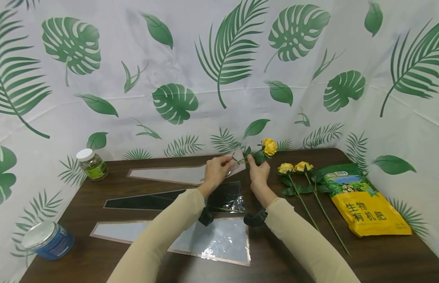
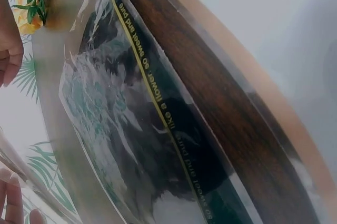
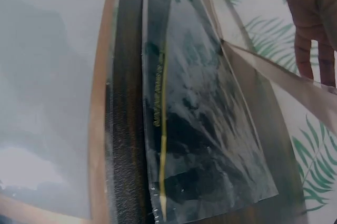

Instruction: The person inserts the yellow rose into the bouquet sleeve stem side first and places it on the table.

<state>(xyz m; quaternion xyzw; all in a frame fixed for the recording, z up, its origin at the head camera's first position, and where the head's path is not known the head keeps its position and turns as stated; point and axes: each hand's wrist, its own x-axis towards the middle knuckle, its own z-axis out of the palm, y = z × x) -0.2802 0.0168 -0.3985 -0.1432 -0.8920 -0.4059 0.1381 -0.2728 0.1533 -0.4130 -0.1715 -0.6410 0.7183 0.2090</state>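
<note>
My left hand (image 1: pixel 217 171) pinches the wide end of a white clear-fronted flower sleeve (image 1: pixel 170 174) at the back of the table. Beside it, my right hand (image 1: pixel 259 173) holds a yellow rose (image 1: pixel 269 147) just below its bloom. The rose's stem slants left and down toward the sleeve's raised mouth; how far it reaches inside cannot be made out. In the left wrist view, the left hand's fingers (image 2: pixel 15 203) are on the sleeve's edge and the rose shows at upper left. A black sleeve (image 1: pixel 226 196) with gold lettering lies below the hands.
Nearest me lies another pale sleeve (image 1: pixel 219 239). Two yellow roses (image 1: pixel 294 168) lie on the right, next to a yellow bag (image 1: pixel 373 212). A lidded jar (image 1: pixel 93 165) and a blue can (image 1: pixel 48 240) stand at left. A leaf-print cloth (image 1: pixel 219 70) hangs behind the table.
</note>
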